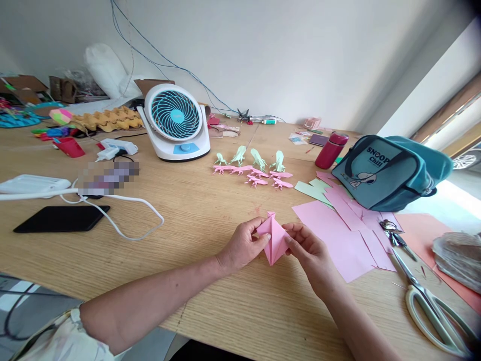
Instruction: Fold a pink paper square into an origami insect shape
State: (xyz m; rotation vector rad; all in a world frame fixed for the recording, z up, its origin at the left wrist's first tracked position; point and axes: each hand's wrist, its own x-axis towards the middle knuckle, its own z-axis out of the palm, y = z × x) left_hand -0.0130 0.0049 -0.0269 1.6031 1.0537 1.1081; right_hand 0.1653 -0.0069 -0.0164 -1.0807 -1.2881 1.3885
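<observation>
A folded piece of pink origami paper point(277, 244), shaped like a kite with a crease down its middle and a small folded tip at the top, is held over the table's near side. My left hand point(246, 243) pinches its left edge, thumb on the front face. On the other side my right hand point(306, 250) grips the right edge between thumb and fingers. Beyond the hands stand several pink origami insects point(255, 178), with several pale green origami figures point(258, 159) in a row behind them.
Pink paper sheets point(326, 240) lie to the right, beside large scissors point(424, 301) and a teal bag point(379, 175). A red flask point(330, 150) stands behind. At left are a white fan point(178, 120), a black phone-like slab point(62, 219) and a looping white cable point(150, 200).
</observation>
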